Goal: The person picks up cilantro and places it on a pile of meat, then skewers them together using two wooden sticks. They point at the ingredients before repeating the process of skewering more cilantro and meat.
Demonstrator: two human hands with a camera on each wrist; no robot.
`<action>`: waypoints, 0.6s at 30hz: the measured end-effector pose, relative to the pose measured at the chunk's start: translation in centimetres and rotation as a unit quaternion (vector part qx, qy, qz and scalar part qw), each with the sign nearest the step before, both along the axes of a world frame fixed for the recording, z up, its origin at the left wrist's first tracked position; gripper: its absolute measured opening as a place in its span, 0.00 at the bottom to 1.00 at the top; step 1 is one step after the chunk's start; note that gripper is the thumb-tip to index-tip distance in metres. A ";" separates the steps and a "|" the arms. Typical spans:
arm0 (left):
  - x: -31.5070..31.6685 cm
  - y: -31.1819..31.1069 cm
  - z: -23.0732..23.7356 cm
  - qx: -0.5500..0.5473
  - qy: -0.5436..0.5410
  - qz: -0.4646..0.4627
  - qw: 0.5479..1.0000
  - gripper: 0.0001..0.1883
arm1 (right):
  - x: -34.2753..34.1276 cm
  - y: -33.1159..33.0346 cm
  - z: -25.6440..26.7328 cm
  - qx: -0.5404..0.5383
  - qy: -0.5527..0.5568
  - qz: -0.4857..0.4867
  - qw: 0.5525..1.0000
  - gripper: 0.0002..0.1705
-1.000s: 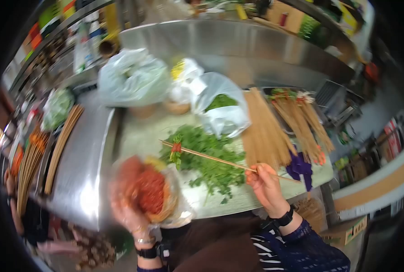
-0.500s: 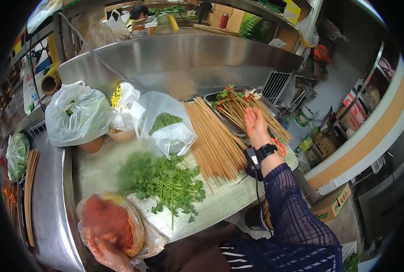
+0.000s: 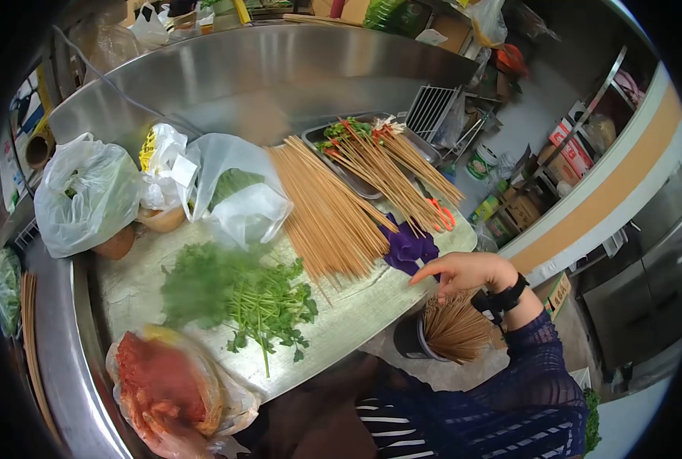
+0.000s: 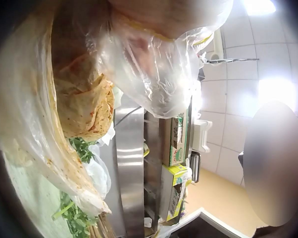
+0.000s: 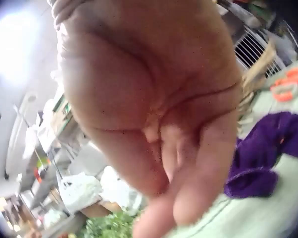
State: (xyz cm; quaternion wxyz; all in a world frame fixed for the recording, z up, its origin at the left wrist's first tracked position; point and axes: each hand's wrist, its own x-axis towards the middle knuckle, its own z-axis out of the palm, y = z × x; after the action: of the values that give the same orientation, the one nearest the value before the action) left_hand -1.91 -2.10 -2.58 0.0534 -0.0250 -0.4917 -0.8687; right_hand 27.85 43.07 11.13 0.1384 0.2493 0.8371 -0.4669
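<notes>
My left hand (image 3: 174,442), in a clear plastic glove, lies at the lower edge of the red minced meat (image 3: 146,367), in a plastic-lined bowl (image 3: 222,390). Its fingers are largely hidden by the meat. In the left wrist view the glove (image 4: 161,74) is blurred beside the bag. My bare right hand (image 3: 467,271) holds nothing, its index finger pointing left and the others loosely bent. It hovers by the table's front edge near a purple cloth (image 3: 411,246), above a dark bucket (image 3: 414,340) of bamboo skewers (image 3: 460,325). Cilantro (image 3: 268,302) lies beyond the bowl.
Bare skewers (image 3: 326,214) fan across the table. Beside them, a metal tray (image 3: 368,187) carries skewers wrapped with greens and red meat (image 3: 349,130). Orange-handled scissors (image 3: 442,216) lie near the right edge. Plastic bags (image 3: 88,195) line the back left.
One second ago my right hand held a skewer with meat-wrapped greens; half a second ago it was empty over the tray. It has since come back to the front edge.
</notes>
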 end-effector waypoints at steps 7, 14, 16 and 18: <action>0.5 0.9 0.5 -0.135 0.064 0.047 0.988 0.22 | -1.8 8.9 -3.3 0.412 0.113 -0.129 0.895 0.35; 0.9 1.4 1.3 -0.233 0.107 0.083 0.963 0.22 | -8.9 10.4 -6.2 0.460 -0.168 -0.203 0.848 0.38; 1.4 1.9 2.0 -0.282 0.136 0.119 0.942 0.21 | -8.5 12.6 -8.2 0.473 -0.113 -0.191 0.853 0.24; 1.3 1.5 1.8 -0.321 0.125 0.125 0.930 0.21 | -7.3 13.8 -9.3 0.502 -0.054 -0.185 0.843 0.19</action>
State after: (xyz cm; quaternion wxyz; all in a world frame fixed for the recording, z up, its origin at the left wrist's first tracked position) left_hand -0.60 -0.65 -0.78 0.2121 -0.0874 -0.7330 -0.6404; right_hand 20.54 56.84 1.78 -0.0500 0.4599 0.8865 0.0140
